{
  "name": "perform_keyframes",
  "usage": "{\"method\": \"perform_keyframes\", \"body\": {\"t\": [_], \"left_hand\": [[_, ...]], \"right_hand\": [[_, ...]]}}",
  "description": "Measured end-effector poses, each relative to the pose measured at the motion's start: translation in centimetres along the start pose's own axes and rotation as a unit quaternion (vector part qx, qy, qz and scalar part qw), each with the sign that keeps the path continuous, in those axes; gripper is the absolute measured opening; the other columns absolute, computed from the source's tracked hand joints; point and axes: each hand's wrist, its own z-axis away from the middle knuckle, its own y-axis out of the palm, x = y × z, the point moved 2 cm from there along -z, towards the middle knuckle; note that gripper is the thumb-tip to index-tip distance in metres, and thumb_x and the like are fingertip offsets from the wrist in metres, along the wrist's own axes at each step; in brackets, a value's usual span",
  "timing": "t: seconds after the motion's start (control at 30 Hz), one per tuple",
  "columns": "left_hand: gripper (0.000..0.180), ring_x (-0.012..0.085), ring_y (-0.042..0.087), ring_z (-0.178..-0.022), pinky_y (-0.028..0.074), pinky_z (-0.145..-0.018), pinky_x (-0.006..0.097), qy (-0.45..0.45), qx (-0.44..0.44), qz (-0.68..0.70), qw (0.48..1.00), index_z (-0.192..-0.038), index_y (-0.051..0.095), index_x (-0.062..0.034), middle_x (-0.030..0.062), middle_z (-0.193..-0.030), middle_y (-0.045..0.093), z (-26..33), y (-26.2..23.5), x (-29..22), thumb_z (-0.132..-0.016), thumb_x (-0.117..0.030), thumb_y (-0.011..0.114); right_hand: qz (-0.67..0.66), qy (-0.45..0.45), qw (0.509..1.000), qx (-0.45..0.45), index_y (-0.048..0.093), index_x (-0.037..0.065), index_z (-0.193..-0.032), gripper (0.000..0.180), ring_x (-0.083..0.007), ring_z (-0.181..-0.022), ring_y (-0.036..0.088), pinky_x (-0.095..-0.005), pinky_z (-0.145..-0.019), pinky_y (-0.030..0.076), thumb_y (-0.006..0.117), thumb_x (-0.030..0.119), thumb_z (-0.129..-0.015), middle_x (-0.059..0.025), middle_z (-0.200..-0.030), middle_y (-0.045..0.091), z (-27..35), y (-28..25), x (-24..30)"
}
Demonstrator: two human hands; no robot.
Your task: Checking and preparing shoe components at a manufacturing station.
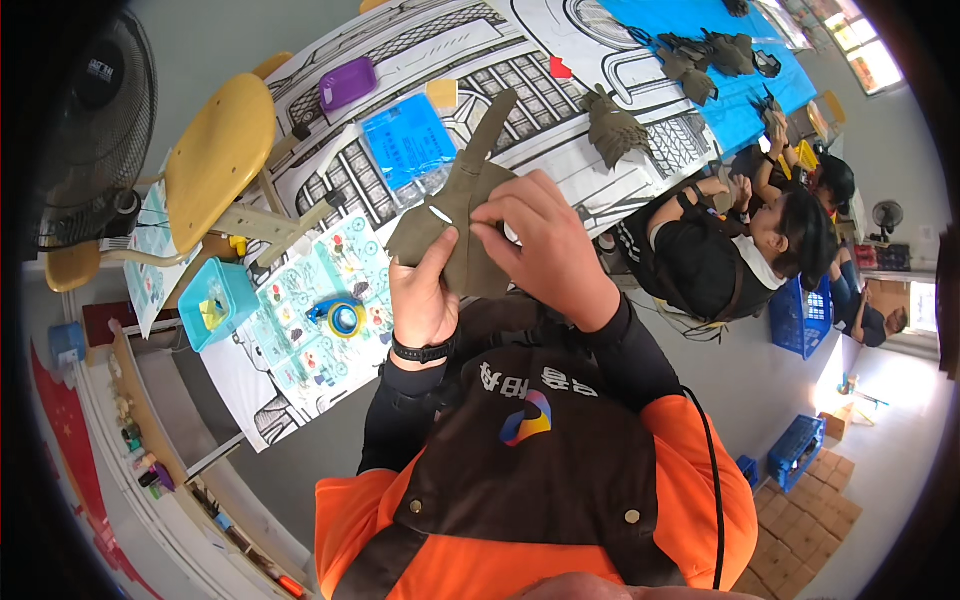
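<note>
An olive-brown piece of cloth or soft leather (465, 212) is held up over the near table edge. A long narrow strip of the same colour stands up from it, and a white slit-like patch shows on its face. My left hand (425, 297) grips its lower left side, thumb pressed on top and fingers hidden beneath. At its right side my right hand (548, 245) is closed, thumb and forefinger pinching the piece; anything small between these fingertips cannot be made out.
On the patterned table lie a blue packet (408, 140), a purple tray (348, 83), a tape roll (346, 318), a teal bin (217, 304) and another olive-brown piece (614, 128). A yellow chair (220, 160) stands left. Co-workers (720, 245) sit at right, near more brown pieces (690, 70).
</note>
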Motion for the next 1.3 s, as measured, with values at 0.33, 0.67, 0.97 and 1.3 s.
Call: {"method": "perform_keyframes", "body": {"t": [0.33,0.67,0.97,1.3], "left_hand": [[0.020,0.0165,0.059,-0.091,0.050,-0.077,0.028,-0.017,-0.041,0.019,0.999,-0.105,0.053,-0.0002,0.0075,-0.101,0.059,-1.2,-1.1,0.4,-0.085,0.002,0.053],[0.025,0.0197,0.060,-0.090,0.051,-0.077,0.030,-0.121,-0.057,0.103,0.986,-0.110,0.051,0.0040,0.0117,-0.104,0.060,-1.9,-1.7,0.6,-0.091,-0.011,0.049],[0.025,0.0222,0.060,-0.094,0.050,-0.080,0.031,-0.093,-0.054,0.086,0.990,-0.111,0.050,0.0057,0.0149,-0.106,0.059,-2.5,-3.1,0.7,-0.092,-0.009,0.046],[0.022,0.0231,0.060,-0.098,0.050,-0.083,0.034,-0.090,-0.064,0.100,0.989,-0.110,0.053,0.0032,0.0127,-0.108,0.060,-3.6,-2.6,-0.4,-0.091,-0.007,0.048]], "right_hand": [[-0.046,-0.010,0.997,0.069,0.058,0.004,-0.078,0.013,-0.0241,-0.076,0.051,-0.0315,-0.066,0.045,0.066,0.004,-0.068,-0.0052,-0.078,0.053,2.4,1.5,1.2],[-0.011,-0.003,1.000,-0.023,0.060,0.005,-0.079,0.016,-0.0243,-0.076,0.052,-0.0323,-0.065,0.045,0.069,0.005,-0.066,-0.0052,-0.080,0.055,0.8,1.8,-0.7],[-0.045,0.003,0.998,0.046,0.059,0.005,-0.079,0.017,-0.0237,-0.076,0.052,-0.0313,-0.064,0.045,0.068,0.003,-0.065,-0.0050,-0.079,0.054,3.0,3.6,0.4],[-0.006,0.000,0.999,-0.039,0.061,0.006,-0.078,0.019,-0.0214,-0.068,0.051,-0.0302,-0.058,0.044,0.069,0.001,-0.062,-0.0033,-0.076,0.054,2.4,2.0,0.8]]}}
